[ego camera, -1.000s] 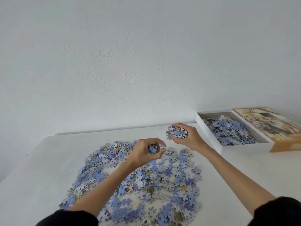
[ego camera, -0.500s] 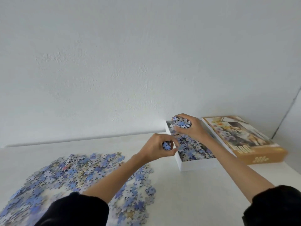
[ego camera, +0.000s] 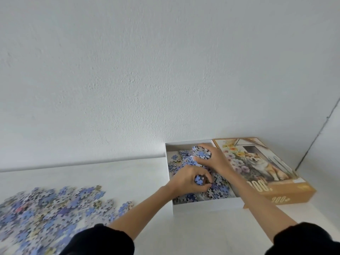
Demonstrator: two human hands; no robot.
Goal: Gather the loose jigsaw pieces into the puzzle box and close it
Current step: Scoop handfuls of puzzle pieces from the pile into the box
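Two handfuls are held over the open puzzle box [ego camera: 206, 206], which stands on the counter [ego camera: 202, 234]. My left grip [ego camera: 189, 181] curls around a few blue pieces [ego camera: 198, 180] above the near half; my right grip [ego camera: 213, 159] clasps a larger bunch [ego camera: 201, 152] over the far half. I see the loose pile [ego camera: 51, 208] well apart at left, and the lid [ego camera: 257, 168] just beside the box at right, picture side up.
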